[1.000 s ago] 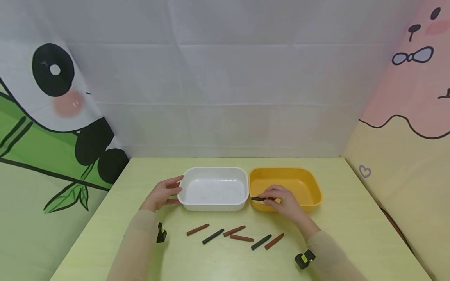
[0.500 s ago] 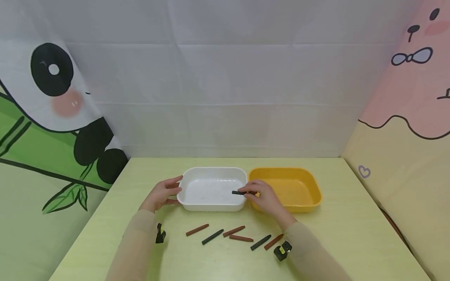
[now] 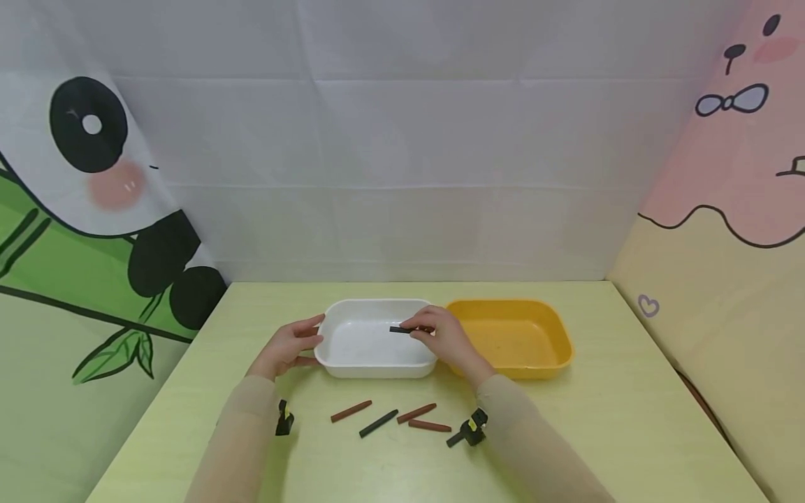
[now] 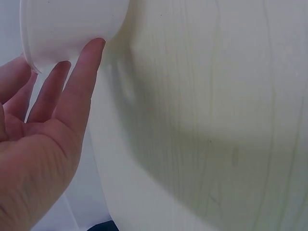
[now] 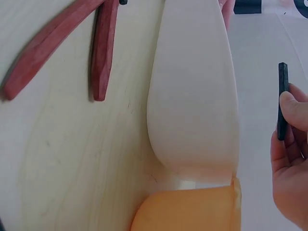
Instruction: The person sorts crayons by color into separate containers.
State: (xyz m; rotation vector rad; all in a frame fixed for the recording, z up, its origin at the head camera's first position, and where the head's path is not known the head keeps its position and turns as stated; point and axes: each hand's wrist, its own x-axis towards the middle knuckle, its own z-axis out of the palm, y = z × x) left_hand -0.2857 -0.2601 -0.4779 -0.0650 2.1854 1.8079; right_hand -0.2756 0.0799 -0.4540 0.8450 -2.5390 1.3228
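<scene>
My right hand (image 3: 443,339) pinches a black crayon (image 3: 399,330) above the white plastic tub (image 3: 377,372). Seen from the right wrist, the crayon (image 5: 282,101) sits between thumb and fingers, raised over the tub's rim. At the tub's left end, my left hand (image 3: 289,347) rests its spread, fairly straight fingers against the wall; the left wrist view has the fingertips (image 4: 98,44) on the tub's outside. On the table in front lie another black crayon (image 3: 379,424) and reddish-brown crayons (image 3: 351,411), two of them meeting at one end (image 3: 430,426).
A yellow tub (image 3: 516,349) stands right beside the white one, on the right. Under my right wrist, the strapped-on camera (image 3: 475,427) partly hides a dark crayon (image 3: 454,440). Printed cloth walls (image 3: 402,140) rise behind and at both sides of the table.
My right hand has carried the black crayon leftward from above the yellow tub to above the white tub. Its forearm now covers the rightmost reddish-brown crayon. The left hand has stayed against the white tub.
</scene>
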